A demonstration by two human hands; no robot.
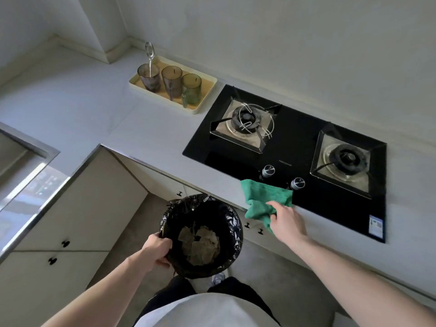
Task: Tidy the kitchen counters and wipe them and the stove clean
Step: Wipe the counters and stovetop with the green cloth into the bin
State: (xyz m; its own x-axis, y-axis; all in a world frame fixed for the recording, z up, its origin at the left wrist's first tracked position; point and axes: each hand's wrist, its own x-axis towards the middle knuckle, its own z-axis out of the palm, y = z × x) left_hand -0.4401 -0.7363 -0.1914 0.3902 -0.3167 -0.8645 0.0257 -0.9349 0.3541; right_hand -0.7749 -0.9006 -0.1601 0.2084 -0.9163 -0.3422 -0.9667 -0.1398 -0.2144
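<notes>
Black-lined bin (pixel 203 234) at 6 o'clock, your left hand (pixel 157 250) curled over its rim, green cloth (pixel 264 201) at 4 o'clock on the counter (pixel 153 128) edge, your right hand (pixel 286 220) pinching it, black stove (pixel 306 147) at 3 o'clock.

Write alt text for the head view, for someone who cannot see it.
A person's right hand holds a green cloth at the front edge of a black two-burner gas stove, while the left hand grips the rim of a black-lined bin below the counter. A tray of three glasses sits behind.
</notes>
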